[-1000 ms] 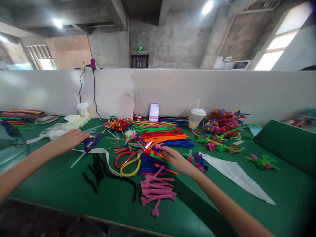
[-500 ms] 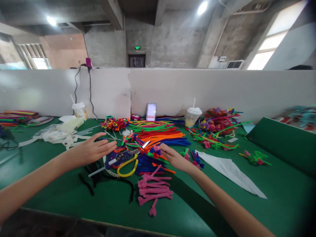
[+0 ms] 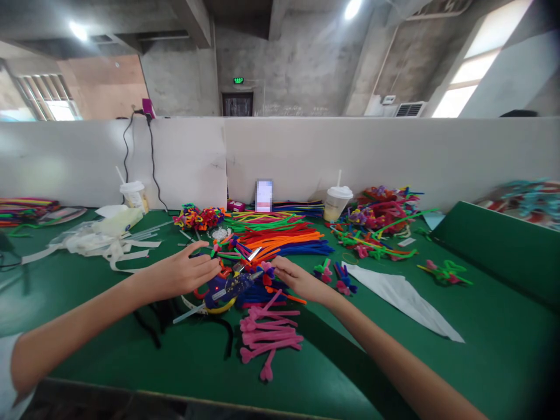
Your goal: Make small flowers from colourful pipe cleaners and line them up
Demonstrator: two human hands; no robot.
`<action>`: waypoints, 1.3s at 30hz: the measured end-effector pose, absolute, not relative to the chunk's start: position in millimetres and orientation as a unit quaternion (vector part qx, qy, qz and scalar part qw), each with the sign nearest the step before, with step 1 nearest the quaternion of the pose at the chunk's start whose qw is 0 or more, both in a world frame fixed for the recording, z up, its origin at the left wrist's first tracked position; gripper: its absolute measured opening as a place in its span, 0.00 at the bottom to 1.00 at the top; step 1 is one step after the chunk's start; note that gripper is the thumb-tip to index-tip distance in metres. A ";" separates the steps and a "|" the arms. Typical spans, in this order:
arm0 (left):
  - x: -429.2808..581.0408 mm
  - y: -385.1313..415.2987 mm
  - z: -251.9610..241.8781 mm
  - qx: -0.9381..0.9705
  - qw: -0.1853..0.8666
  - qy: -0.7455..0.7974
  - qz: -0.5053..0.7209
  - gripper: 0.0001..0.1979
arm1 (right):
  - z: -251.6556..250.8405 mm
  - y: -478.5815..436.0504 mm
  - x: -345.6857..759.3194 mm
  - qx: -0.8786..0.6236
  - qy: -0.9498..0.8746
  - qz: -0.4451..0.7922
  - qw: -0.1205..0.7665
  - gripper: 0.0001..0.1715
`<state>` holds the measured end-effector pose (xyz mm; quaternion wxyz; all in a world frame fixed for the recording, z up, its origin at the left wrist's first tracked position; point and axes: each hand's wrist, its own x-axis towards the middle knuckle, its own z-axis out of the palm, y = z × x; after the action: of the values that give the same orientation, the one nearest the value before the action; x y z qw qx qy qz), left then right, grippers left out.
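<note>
On the green desk (image 3: pixel 131 356), at centre front, a blue hot-glue gun (image 3: pixel 225 293) lies across the handles of a pair of yellow-and-red scissors (image 3: pixel 219 306), its nozzle angled toward the right hand (image 3: pixel 297 279). The left hand (image 3: pixel 181 277) is curved, its fingers (image 3: pixel 207 265) over the gun's far side; contact is evident, but a firm grip cannot be confirmed. The right hand's fingertips (image 3: pixel 275 268) are at a small purple pipe-cleaner piece (image 3: pixel 266 269), just beyond the nozzle; whether it is pinched cannot be determined. Loose pipe cleaners (image 3: pixel 275 233) lie behind, and pink pipe-cleaner shapes (image 3: pixel 269 332) in front. Assessment: sound handling requires fingertips kept clear of the nozzle and loose strands kept away from it.
</note>
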<state>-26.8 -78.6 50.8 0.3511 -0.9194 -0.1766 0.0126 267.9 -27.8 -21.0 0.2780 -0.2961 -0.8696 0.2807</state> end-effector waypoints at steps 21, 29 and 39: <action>-24.2 -77.4 41.9 -0.927 0.340 -0.156 -0.009 0.12 | -26.8 -25.9 268.2 -0.293 -0.872 0.280 0.274 0.24; -21.4 -79.5 42.9 -0.932 0.329 -0.155 -0.011 0.11 | -26.0 -26.2 268.0 -0.292 -0.870 0.281 0.280 0.24; -19.9 -80.9 42.9 -0.935 0.317 -0.158 0.001 0.12 | -27.5 -26.2 266.2 -0.281 -0.870 0.281 0.291 0.25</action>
<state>-19.9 -80.9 42.9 0.3167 -0.9353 -0.1576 0.0012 266.2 -26.2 -27.5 0.2912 -0.2811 -0.8704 0.2805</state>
